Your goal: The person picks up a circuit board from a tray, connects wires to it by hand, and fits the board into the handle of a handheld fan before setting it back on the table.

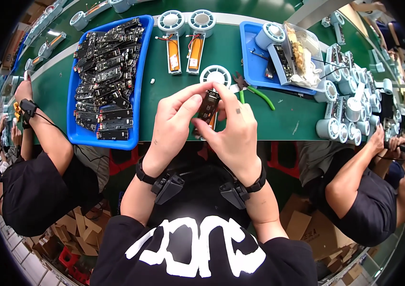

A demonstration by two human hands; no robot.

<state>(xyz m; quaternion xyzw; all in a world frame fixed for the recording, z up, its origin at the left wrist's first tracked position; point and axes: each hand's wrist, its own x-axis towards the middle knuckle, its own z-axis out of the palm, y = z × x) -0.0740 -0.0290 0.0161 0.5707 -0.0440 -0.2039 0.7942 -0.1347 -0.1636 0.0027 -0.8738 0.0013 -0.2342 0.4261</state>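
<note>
A dark narrow circuit board [208, 105] is between my hands at the table's front edge. My left hand [177, 125] grips it from the left, fingers curled and thumb near its top. My right hand [236, 127] closes on it from the right, with the thumb at its lower end. Just beyond my fingers lies the round pale-blue head of a handheld fan [215, 76]. My hands cover most of what is below the board; a bit of orange shows beside it. Green-handled cutters [259, 95] lie right of that fan head.
At left stands a blue tray [71, 125] heaped with circuit boards. Two fan bodies [172, 47] with orange batteries lie beyond my hands. Another blue tray [250, 71] holds a fan and a clear box. Many fans [350, 107] pile up at right. People sit on both sides.
</note>
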